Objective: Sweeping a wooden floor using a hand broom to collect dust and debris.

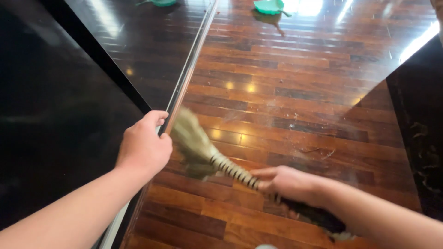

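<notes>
while the right hand (288, 183) grips a grass broom (207, 152), its bristles blur over the wooden floor (300, 92).
left hand (144, 146) rests curled on the sliding door's edge (182, 87); a green dustpan (269, 6) lies well apart.

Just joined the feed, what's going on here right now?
A person is working a short hand broom over a glossy wooden floor. The right hand grips the broom's wrapped handle, with the blurred bristles down by the metal edge of a dark sliding door. The left hand rests on that door's edge. Dust and small bits of debris lie scattered on the boards ahead, and a green dustpan sits on the floor at the far end.
</notes>
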